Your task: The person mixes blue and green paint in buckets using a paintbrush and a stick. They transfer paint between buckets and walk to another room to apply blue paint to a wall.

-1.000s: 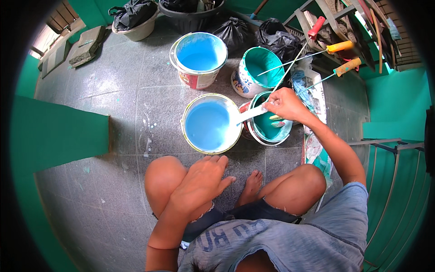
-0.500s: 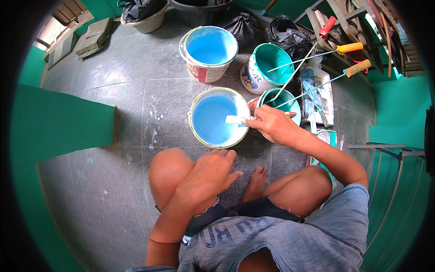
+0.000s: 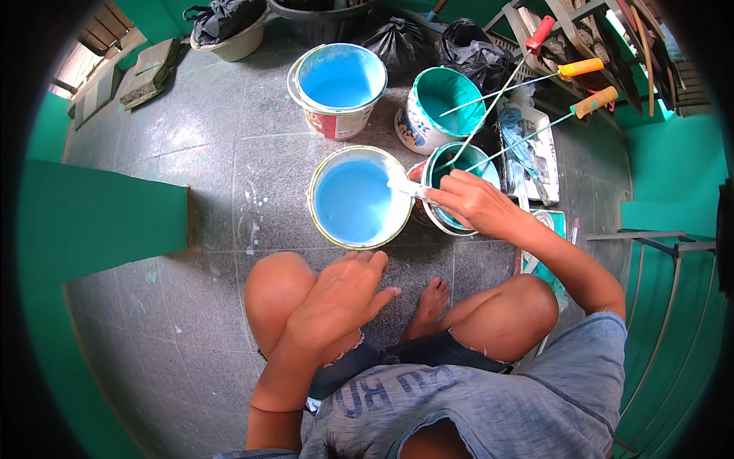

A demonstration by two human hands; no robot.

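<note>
In front of me stands a bucket (image 3: 316,214) of light blue paint, its rim pale and yellowish. My right hand (image 3: 475,202) is closed on a white flat-ended tool (image 3: 405,187), whose exact kind is unclear. The tool's end lies over the bucket's right rim. Over my left knee, my left hand (image 3: 345,287) holds nothing visible, thumb apart, its fingertips close to the near side of the bucket. Just beyond my right hand is a smaller pail (image 3: 495,170) with green paint inside and long-handled rollers leaning in it.
Behind stand another blue-paint bucket (image 3: 340,125) and a white pail (image 3: 417,126) with a green inside. A paint tray (image 3: 544,153) lies to the right. Black bags (image 3: 397,47) sit at the back. A green pillar (image 3: 107,214) juts in at left, a metal rack (image 3: 673,249) at right.
My right hand and the white tool have moved slightly right relative to the bucket, bringing the tool from over the paint to the rim. The whole view has shifted slightly.
</note>
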